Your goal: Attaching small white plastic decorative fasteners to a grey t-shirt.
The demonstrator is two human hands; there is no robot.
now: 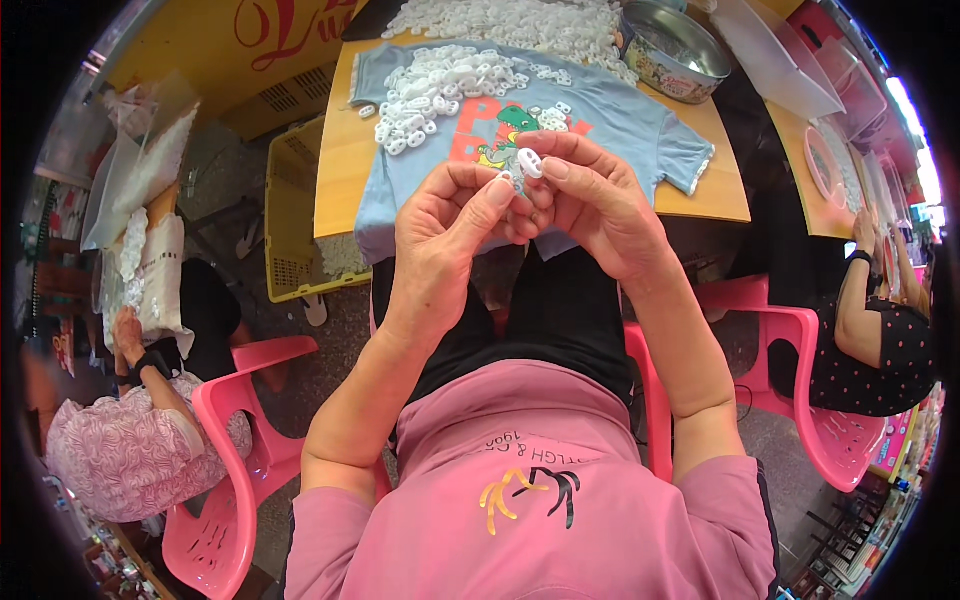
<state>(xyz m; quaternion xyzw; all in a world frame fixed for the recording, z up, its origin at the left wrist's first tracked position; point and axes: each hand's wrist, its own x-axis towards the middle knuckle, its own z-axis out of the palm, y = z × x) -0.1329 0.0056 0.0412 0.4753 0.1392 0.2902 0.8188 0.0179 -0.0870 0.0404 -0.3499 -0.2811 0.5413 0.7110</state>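
Both of my hands are raised close together over the near edge of a light blue T-shirt [630,130] spread on the table. Between thumb and fingers, my right hand [605,205] pinches a small white oval plastic piece [530,163] with dark holes in its face. Right beside it, my left hand [450,215] pinches another small whitish piece [507,180], mostly covered by the fingertips. The two pieces are very close; whether they touch I cannot tell. Past my hands, a heap of similar white oval pieces [440,85] lies on the shirt.
A larger white pile [520,25] covers the back of the wooden table [720,190], beside a round metal tin [680,60]. Under its left side stands a yellow crate [290,220]. Co-workers sit left [140,430] and right [870,350], near pink chairs [225,480].
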